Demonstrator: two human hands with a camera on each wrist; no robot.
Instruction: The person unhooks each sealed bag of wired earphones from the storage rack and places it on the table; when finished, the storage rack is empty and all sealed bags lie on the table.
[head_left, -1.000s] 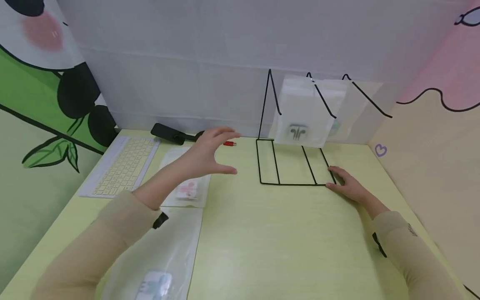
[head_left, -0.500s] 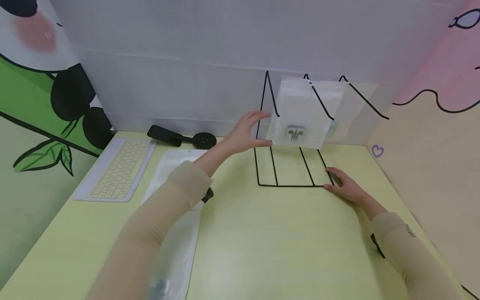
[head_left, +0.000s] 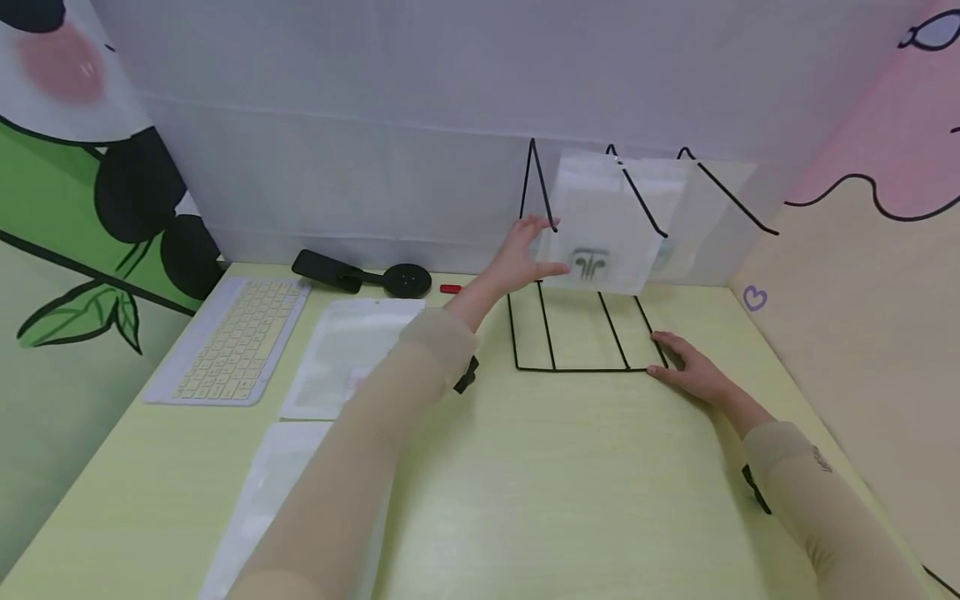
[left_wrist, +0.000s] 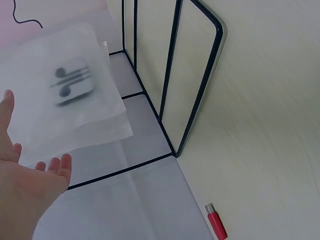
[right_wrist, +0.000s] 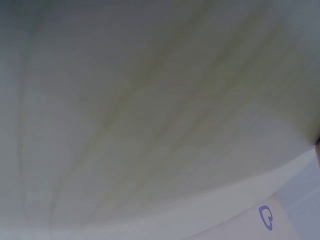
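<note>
My left hand (head_left: pixel 522 254) reaches to the left edge of the frosted bags (head_left: pixel 592 221) hanging on the middle hook of a black wire rack (head_left: pixel 588 371). Its fingers and thumb are spread apart beside the left hook. In the left wrist view, the left hand (left_wrist: pixel 30 190) is near the front bag (left_wrist: pixel 30 115), which shows a small case (left_wrist: pixel 72 82) marked with an earphone shape. Contact with the bag is unclear. My right hand (head_left: pixel 693 371) rests at the front right corner of the rack's base. A blurred sleeve fills most of the right wrist view.
Another translucent bag (head_left: pixel 723 200) hangs on the right hook. Left of the rack lie a white keyboard (head_left: pixel 232 342), a black round-ended tool (head_left: pixel 407 281), a red USB-like stick (head_left: pixel 451 289) and two frosted bags, one upper (head_left: pixel 330 358), one lower (head_left: pixel 281 467). Walls stand behind and beside.
My left hand has moved right, from above the tabletop bags to the hanging bags, its fingers staying spread. The right hand stays at the rack's corner.
</note>
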